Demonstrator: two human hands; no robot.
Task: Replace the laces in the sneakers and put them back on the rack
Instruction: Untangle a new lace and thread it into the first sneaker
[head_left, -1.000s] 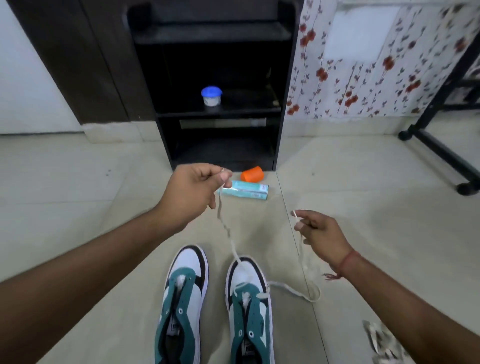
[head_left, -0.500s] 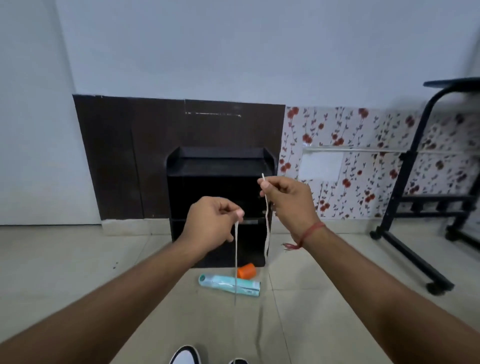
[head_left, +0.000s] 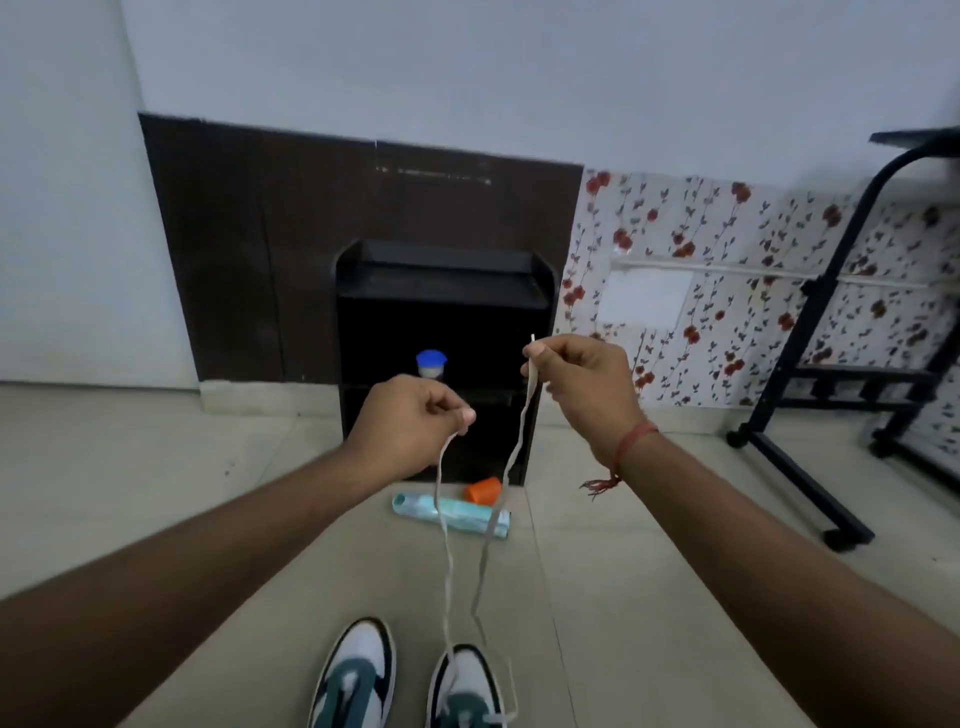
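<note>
Two white, teal and black sneakers stand side by side on the floor at the bottom edge: the left sneaker (head_left: 356, 675) and the right sneaker (head_left: 467, 686). A white lace (head_left: 448, 566) runs up from the right sneaker in two strands. My left hand (head_left: 410, 431) pinches one strand's end. My right hand (head_left: 582, 384) pinches the other end a little higher, its tip sticking up. Both hands are raised in front of the black rack (head_left: 441, 322) against the wall.
A blue-lidded white jar (head_left: 431, 364) sits on a rack shelf. On the floor before the rack lie a teal tube box (head_left: 452, 514) and an orange cap (head_left: 484, 490). A black wheeled stand (head_left: 810, 374) is at the right. Tiled floor spreads left.
Both hands rose from near the floor, pulling the lace ends up and taut above the right sneaker; the view tilted up, then slightly down, bringing the sneaker toes back into sight.
</note>
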